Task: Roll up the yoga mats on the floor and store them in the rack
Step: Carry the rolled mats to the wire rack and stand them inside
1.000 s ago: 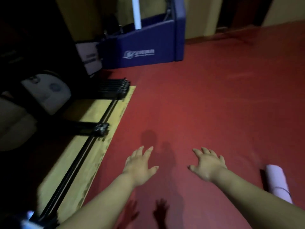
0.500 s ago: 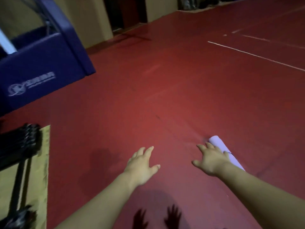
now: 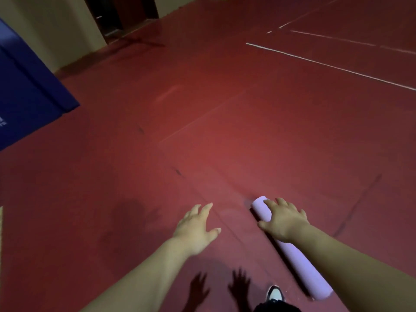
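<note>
Whereas half a second earlier only the far end of the rolled lilac mat was seen beyond the right hand, nearly its whole length is now shown. It lies on the red floor and runs from that hand toward the lower right. The right hand is held open with fingers spread and is seen over the mat's far end; nothing is gripped, and whether the mat is touched cannot be told. The left hand is likewise held open with fingers spread and nothing in it, well to the left of the mat. The black rack seen earlier at the left edge is no longer in view, and the blue padded block is now seen only at the left margin. Shadows of both hands are cast on the floor near the bottom edge, beside a white-and-dark shoe. The floor is marked by white lines at the upper right, and a dark doorway is set in the pale wall at the top.
</note>
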Tool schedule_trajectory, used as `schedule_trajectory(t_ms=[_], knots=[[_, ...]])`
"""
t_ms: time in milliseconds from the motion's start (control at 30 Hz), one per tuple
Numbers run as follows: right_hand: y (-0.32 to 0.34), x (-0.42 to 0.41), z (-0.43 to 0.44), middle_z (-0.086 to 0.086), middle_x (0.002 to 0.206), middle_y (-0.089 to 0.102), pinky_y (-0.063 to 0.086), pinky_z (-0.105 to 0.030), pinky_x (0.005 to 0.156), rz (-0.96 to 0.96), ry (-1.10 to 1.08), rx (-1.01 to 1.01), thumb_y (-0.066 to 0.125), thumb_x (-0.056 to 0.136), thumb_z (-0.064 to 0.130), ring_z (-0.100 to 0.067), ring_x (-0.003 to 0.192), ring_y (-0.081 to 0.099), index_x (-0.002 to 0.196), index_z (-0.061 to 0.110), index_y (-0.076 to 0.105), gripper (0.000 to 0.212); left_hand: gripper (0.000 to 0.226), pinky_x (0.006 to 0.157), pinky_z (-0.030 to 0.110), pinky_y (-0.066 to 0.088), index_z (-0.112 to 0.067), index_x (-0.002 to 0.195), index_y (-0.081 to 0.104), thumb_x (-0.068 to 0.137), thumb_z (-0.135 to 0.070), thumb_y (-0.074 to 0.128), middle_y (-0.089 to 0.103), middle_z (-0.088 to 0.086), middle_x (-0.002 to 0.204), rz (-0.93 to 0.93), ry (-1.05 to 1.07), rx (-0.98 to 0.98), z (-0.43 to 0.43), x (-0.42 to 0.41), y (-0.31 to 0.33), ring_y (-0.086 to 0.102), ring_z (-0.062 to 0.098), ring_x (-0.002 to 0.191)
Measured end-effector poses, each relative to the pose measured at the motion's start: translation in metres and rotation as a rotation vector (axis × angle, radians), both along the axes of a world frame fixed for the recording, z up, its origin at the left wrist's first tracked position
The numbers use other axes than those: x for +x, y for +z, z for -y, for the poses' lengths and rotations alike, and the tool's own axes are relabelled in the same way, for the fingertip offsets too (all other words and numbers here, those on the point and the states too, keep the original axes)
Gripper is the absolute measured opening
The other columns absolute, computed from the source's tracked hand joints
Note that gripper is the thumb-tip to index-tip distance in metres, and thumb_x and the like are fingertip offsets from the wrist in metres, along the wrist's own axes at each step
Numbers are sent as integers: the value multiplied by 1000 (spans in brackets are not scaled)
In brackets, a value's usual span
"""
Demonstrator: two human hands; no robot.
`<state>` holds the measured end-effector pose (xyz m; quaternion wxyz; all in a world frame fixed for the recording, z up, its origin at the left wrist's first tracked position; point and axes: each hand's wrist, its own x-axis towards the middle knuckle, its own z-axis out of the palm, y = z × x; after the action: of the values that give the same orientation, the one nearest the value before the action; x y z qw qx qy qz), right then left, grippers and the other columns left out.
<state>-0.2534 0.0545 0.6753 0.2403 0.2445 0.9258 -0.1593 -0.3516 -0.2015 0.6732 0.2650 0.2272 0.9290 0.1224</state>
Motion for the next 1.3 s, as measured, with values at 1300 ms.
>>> schedule_trajectory(t_ms=[1300], knots=[[-744, -291, -296, -1, 169, 24, 16, -23, 115, 157, -618, -489, 38, 100, 69, -23, 154, 25, 162, 27, 26, 76, 107, 103, 41, 48, -29, 146, 47, 54, -81, 60, 62, -1, 136, 863, 1026, 420, -418, -229, -766, 62, 21, 119]])
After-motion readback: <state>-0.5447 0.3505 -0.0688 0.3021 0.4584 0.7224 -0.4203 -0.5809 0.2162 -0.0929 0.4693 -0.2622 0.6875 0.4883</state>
